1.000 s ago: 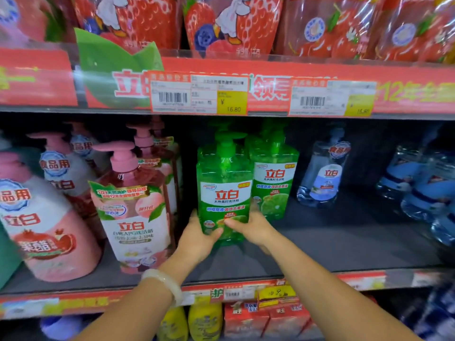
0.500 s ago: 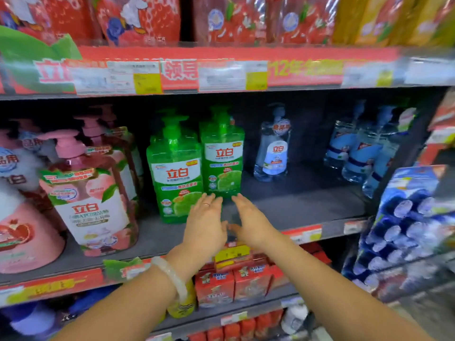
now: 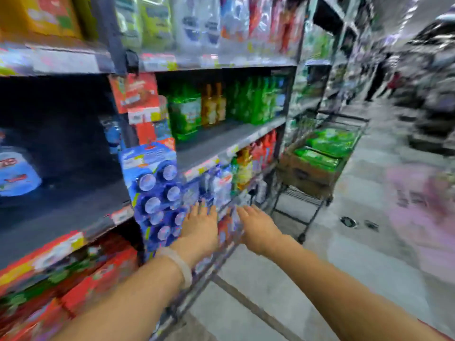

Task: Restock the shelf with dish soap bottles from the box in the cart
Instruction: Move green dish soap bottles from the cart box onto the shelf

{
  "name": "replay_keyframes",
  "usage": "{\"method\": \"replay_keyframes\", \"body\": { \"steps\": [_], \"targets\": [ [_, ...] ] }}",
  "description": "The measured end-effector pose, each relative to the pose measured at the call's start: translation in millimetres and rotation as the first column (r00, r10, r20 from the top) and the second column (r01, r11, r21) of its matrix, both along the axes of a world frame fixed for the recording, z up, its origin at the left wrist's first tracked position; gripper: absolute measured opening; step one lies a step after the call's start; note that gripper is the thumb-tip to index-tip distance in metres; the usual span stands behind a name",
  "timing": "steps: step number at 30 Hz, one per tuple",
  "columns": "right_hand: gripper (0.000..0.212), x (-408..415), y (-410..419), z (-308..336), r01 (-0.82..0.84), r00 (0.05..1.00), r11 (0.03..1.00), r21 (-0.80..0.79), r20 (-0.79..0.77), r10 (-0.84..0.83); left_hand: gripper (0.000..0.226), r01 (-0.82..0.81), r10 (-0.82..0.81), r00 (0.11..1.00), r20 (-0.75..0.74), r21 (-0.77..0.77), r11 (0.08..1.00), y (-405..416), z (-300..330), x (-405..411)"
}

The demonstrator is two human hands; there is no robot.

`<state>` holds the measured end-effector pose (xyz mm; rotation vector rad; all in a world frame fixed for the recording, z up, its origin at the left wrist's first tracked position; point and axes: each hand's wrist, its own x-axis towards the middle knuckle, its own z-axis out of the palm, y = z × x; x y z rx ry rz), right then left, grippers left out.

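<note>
We find both hands empty: the left hand (image 3: 200, 223) and the right hand (image 3: 258, 225) are stretched forward, palms down, fingers straight and slightly spread, gripping nothing. They hang side by side in the aisle, in front of hanging blue packs (image 3: 157, 193) at the shelf (image 3: 221, 141) edge. The frame is blurred, so fine detail is uncertain.

The cart (image 3: 317, 166) stands ahead and to the right of the hands, well apart, close against the shelving. The right hand is the nearer. In it sits a brown box (image 3: 305, 172), open at the top, its long side apparently running along the aisle. We see green dish soap bottles (image 3: 317, 157) in it; their count and lie are unclear. A further green batch (image 3: 334, 141) lies behind it.
</note>
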<state>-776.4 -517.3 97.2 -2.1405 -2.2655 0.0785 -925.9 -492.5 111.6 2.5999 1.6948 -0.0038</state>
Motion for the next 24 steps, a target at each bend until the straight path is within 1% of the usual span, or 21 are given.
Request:
{"method": "replay_keyframes", "body": {
  "steps": [5, 8, 10, 13, 16, 19, 22, 24],
  "targets": [
    [0.072, 134.4, -15.7, 10.6, 0.218, 0.976, 0.976, -0.011, -0.02, -0.219, 0.074, 0.194, -0.197, 0.979, 0.059, 0.044, 0.98, 11.8, 11.9, 138.5],
    [0.067, 198.4, -12.4, 6.9, 0.309, 0.95, 0.951, -0.013, -0.04, -0.309, 0.075, 0.285, -0.286, 0.958, 0.037, 0.039, 0.958, 27.1, 8.5, 207.0],
    [0.069, 238.1, -3.9, 1.1, 0.363, 0.93, 0.932, -0.022, -0.055, -0.364, 0.076, 0.323, -0.323, 0.946, 0.015, 0.003, 0.947, 41.0, 0.4, 250.5],
    [0.075, 296.7, 18.9, -4.1, 0.412, 0.909, 0.911, -0.038, -0.05, -0.413, 0.078, 0.356, -0.357, 0.934, -0.001, -0.051, 0.933, 70.9, -11.2, 315.8],
    [0.08, 352.5, 46.7, -1.5, 0.445, 0.893, 0.895, -0.037, -0.059, -0.447, 0.076, 0.383, -0.383, 0.924, 0.01, -0.057, 0.922, 109.0, -12.0, 377.2],
    [0.08, 422.7, 86.9, 18.4, 0.476, 0.877, 0.878, -0.046, -0.057, -0.478, 0.073, 0.409, -0.407, 0.912, 0.048, -0.042, 0.912, 160.1, 2.9, 446.4],
    [0.074, 488.8, 126.4, 38.1, 0.502, 0.863, 0.864, 0.021, -0.069, -0.5, 0.071, 0.436, -0.434, 0.898, 0.071, -0.001, 0.9, 205.8, 21.5, 506.9],
    [0.077, 523.8, 145.7, 38.7, 0.519, 0.852, 0.855, 0.011, -0.083, -0.516, 0.069, 0.45, -0.448, 0.892, 0.062, -0.02, 0.893, 228.6, 23.8, 541.2]
  ]
}}
